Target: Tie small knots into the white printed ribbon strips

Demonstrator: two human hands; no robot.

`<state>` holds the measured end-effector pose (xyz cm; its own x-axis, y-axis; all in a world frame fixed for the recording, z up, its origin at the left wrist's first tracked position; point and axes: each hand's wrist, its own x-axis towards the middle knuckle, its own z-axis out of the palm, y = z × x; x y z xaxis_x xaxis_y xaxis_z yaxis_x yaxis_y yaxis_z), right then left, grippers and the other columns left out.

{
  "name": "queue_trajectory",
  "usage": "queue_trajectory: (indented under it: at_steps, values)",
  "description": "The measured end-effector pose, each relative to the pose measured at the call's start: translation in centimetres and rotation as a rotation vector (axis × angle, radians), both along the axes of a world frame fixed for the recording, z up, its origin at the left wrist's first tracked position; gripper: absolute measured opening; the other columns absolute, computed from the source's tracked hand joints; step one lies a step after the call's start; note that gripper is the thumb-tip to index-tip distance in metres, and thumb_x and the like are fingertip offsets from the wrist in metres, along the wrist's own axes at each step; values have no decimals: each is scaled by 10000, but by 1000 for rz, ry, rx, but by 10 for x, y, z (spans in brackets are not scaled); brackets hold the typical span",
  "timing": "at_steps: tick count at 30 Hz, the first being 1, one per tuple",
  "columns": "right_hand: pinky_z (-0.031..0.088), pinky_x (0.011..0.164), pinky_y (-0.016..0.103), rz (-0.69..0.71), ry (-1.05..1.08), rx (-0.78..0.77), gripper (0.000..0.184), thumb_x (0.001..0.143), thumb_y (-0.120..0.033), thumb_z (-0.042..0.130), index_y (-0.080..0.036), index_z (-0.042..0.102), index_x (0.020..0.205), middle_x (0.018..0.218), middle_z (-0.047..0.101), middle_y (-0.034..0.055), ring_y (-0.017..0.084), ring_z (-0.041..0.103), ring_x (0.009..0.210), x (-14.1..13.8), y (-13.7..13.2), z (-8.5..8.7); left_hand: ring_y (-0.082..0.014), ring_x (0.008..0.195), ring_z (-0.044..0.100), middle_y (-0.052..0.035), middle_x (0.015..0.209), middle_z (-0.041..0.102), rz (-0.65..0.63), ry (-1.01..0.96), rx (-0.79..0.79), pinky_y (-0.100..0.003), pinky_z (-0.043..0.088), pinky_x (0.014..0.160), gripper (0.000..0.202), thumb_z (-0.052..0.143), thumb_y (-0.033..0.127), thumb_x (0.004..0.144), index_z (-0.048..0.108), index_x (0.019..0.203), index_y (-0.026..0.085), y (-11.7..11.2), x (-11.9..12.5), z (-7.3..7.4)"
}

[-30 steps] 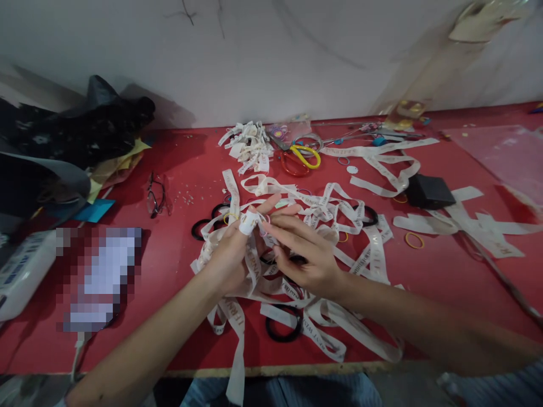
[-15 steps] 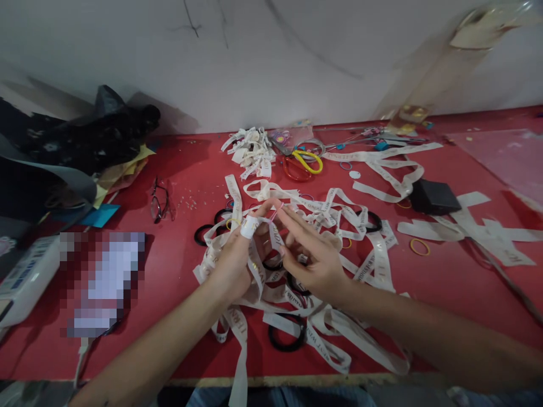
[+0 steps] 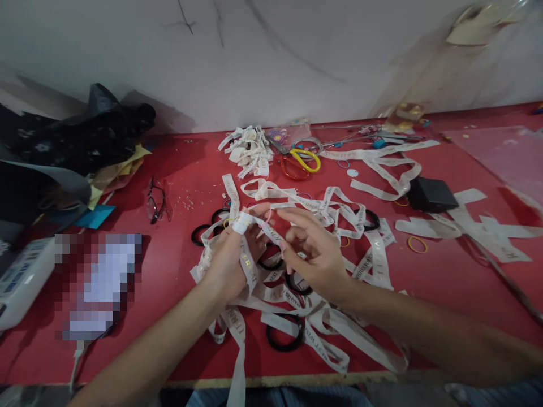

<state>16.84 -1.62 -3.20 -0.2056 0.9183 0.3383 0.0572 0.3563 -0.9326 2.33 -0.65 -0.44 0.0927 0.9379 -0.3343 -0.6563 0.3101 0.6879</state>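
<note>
My left hand [image 3: 231, 257] is closed on a white printed ribbon [image 3: 248, 265] that is wound round its fingertip and trails down toward the table's front edge. My right hand [image 3: 316, 254] is close beside it, its thumb and forefinger pinching a thin pink rubber band [image 3: 267, 220] stretched to the left fingers. Both hands hover over a tangled heap of white ribbon [image 3: 339, 215] with black hair rings [image 3: 283, 339] among it, on the red table [image 3: 178, 169].
Red and yellow scissors [image 3: 299, 161] and a pile of folded ribbon pieces [image 3: 248, 148] lie behind the heap. Eyeglasses [image 3: 155, 200] sit to the left, dark bags [image 3: 80, 135] at far left. A black box [image 3: 430, 193] and loose rubber bands [image 3: 416, 244] lie to the right.
My right hand drew back from the left fingertip and curled, pulling the pink band tighter. The ribbon on my left finger shifted slightly. The view wobbled a little.
</note>
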Motion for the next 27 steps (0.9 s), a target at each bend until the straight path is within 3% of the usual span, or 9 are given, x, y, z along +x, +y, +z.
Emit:
queue_trajectory:
  at_steps: [3, 6, 8, 10, 15, 22, 27]
  values:
    - [592, 559, 203, 61, 115, -139, 370, 887, -139, 568, -251, 550, 1240, 1094, 606, 64, 76, 632, 649, -2, 0, -1, -110, 797, 668, 2, 907, 721, -3, -10, -20, -193, 523, 698, 283, 599, 287, 868, 658, 1144, 267, 1, -3, 3]
    - [598, 623, 210, 113, 101, -128, 239, 891, -151, 581, -235, 597, 1115, 867, 631, 7, 92, 668, 661, -4, 1, -3, -119, 774, 670, -15, 903, 714, -31, 16, -41, -191, 519, 639, 307, 586, 344, 874, 646, 1162, 256, 1, -4, 4]
    - [589, 643, 208, 143, 26, 11, 152, 888, -133, 579, -221, 646, 992, 879, 643, 16, 97, 672, 695, -4, 3, -3, -113, 740, 667, -16, 919, 713, -57, 25, -44, -183, 513, 606, 319, 585, 360, 872, 642, 1168, 255, 0, -4, 5]
    - [576, 679, 212, 172, -72, 187, 178, 893, -105, 553, -213, 686, 943, 925, 643, 35, 101, 666, 748, -3, 5, -2, -115, 738, 670, -18, 943, 714, -89, 19, -56, -184, 517, 602, 330, 585, 363, 870, 638, 1177, 252, -2, -1, 7]
    - [542, 726, 218, 142, -208, 449, 236, 908, -118, 550, -215, 696, 1067, 903, 648, 44, 113, 641, 808, -1, 10, 1, -145, 780, 689, -48, 940, 730, -132, 23, -160, -205, 538, 636, 377, 601, 382, 848, 645, 1181, 212, -8, 10, 10]
    - [534, 775, 253, 139, -183, 362, 225, 877, -147, 616, -228, 683, 1076, 934, 707, 30, 132, 660, 854, 0, 8, 12, -179, 914, 694, -59, 991, 736, -144, -30, -145, -252, 553, 774, 393, 531, 410, 873, 651, 1189, 208, -5, 23, 12]
    - [546, 821, 278, 59, -178, 333, 194, 882, -186, 618, -228, 698, 1054, 958, 723, 33, 148, 676, 890, 4, 15, 20, -183, 898, 694, -51, 946, 736, -123, -89, -159, -269, 559, 774, 399, 515, 449, 876, 659, 1157, 206, 3, 29, 19]
